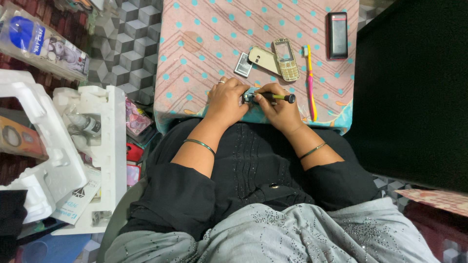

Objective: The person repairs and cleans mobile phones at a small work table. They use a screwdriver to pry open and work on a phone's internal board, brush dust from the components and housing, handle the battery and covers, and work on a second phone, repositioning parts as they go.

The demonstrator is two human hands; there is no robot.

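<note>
My left hand [226, 101] grips a small phone body [250, 96] at the near edge of the table, mostly hidden under my fingers. My right hand [280, 109] is closed on a screwdriver [280, 97] with a green shaft and black handle, its tip pressed against the phone body. Just beyond lie a gold phone front frame [285, 59], a beige back cover [262, 58] and a small grey battery [243, 65]. A pink and yellow toothbrush [310, 83] lies right of my right hand.
The table wears a pink cloth with teal dots [204, 34]. A black power bank [337, 35] rests at its far right. White foam packing [105, 146] and packaged goods [44, 41] stand on the floor at left. A dark panel [414, 87] fills the right side.
</note>
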